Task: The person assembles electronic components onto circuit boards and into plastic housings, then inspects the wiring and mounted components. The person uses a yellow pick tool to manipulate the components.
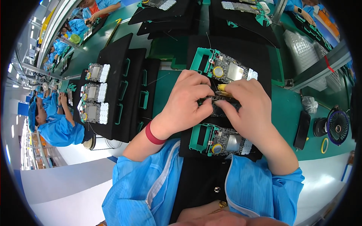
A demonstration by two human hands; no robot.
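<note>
Over the middle of a black pad [260, 56], both my hands are closed on a small circuit board [218, 110], which is tilted and mostly hidden by the fingers. My left hand [190, 101] pinches its left end with thumb and index finger. My right hand [247, 103] grips from the right; something yellow [222, 88] shows at its index fingertip, perhaps a finger cover. Above the hands lies a circuit board with a round yellow-rimmed part [218, 71], joined to a green plastic frame [201, 60]. Below them rests a similar board [232, 142] with its own green frame [198, 139].
Stacked black pads [117, 56] with more boards [94, 92] stand to the left. On the right are a phone [301, 130], a small fan [337, 127], a yellow ring [324, 145] and clear plastic trays [299, 49] behind a metal post. A co-worker [56, 126] sits at the left.
</note>
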